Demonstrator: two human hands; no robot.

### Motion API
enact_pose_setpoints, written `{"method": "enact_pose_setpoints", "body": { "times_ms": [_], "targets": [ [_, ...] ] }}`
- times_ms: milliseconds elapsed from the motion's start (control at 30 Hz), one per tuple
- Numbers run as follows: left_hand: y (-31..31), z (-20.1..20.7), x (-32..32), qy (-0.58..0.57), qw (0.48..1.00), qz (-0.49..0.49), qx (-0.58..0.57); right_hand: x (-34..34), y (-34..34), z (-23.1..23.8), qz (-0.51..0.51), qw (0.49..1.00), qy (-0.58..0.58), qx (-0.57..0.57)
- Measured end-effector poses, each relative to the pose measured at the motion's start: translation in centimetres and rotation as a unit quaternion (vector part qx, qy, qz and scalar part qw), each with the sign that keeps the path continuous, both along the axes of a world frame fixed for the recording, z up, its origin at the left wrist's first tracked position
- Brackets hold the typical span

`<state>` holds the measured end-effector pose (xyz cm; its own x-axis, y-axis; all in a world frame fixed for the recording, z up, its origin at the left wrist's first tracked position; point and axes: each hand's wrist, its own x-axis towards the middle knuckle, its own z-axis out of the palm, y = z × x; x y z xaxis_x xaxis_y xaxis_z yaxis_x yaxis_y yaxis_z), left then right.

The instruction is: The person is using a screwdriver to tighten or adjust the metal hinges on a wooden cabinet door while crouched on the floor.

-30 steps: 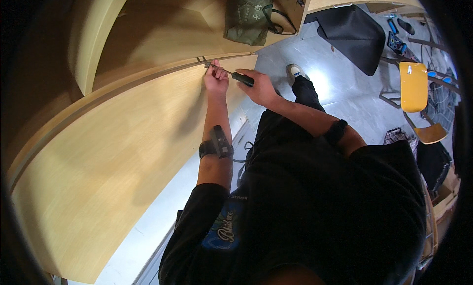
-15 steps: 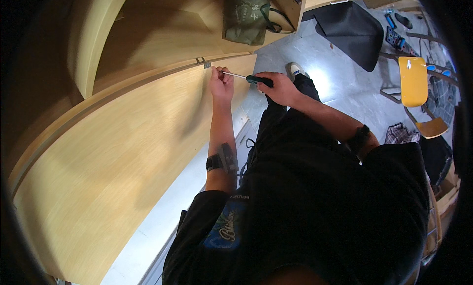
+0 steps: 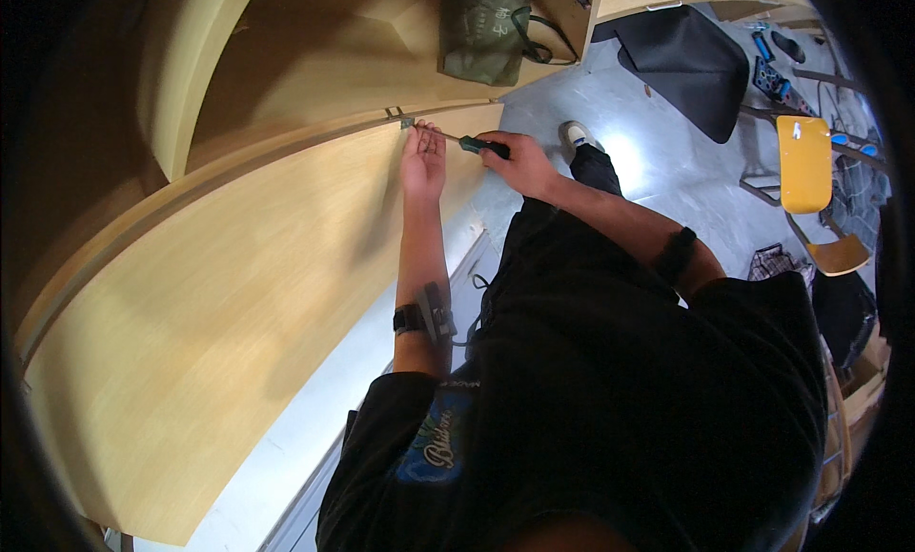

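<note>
A screwdriver point(image 3: 484, 147) with a dark green and black handle is gripped in my right hand point(image 3: 526, 167). Its thin shaft points left at a small metal hinge piece point(image 3: 407, 122) on the top edge of a pale wooden panel point(image 3: 238, 295). My left hand point(image 3: 423, 169) is palm up beside that hinge, thumb and bent fingers gathered around the shaft's tip end. What the left fingertips pinch, if anything, is too small to make out. The screwdriver's tip is partly hidden by them.
Behind the panel is a wooden cabinet interior point(image 3: 315, 56) with a green bag point(image 3: 483, 37) in it. A black sheet-like item point(image 3: 686, 71) is at the upper right. To the right stands a yellow-backed chair point(image 3: 804, 166), with tools on the grey floor beyond it.
Both hands and the screwdriver have shifted slightly left, bringing the tip up to the hinge piece. My left fingers have loosened a little from a tighter pinch.
</note>
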<state>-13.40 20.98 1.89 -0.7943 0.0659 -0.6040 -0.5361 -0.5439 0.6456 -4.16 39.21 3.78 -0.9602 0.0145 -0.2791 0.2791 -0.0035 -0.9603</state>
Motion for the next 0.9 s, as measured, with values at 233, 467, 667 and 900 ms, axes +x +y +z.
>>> {"method": "enact_pose_setpoints", "body": {
  "times_ms": [233,467,667,900],
  "targets": [
    [-0.4,-1.5,-1.8,-0.019,1.0,0.006,-0.023,-1.6,-2.0,-1.6,-0.036,0.999,-0.011,-0.018],
    [-0.5,-1.8,-2.0,-0.009,0.999,0.029,-0.014,-1.2,-2.7,-2.8,-0.041,0.993,-0.019,-0.112],
    [-0.4,-1.0,-1.9,0.008,1.0,0.003,-0.015,-1.0,-3.0,-3.6,-0.035,0.99,-0.025,-0.137],
    [-0.4,-1.5,-1.8,0.022,0.998,0.024,-0.045,-1.3,-2.3,-2.5,-0.015,0.972,-0.107,-0.207]
  ]
}}
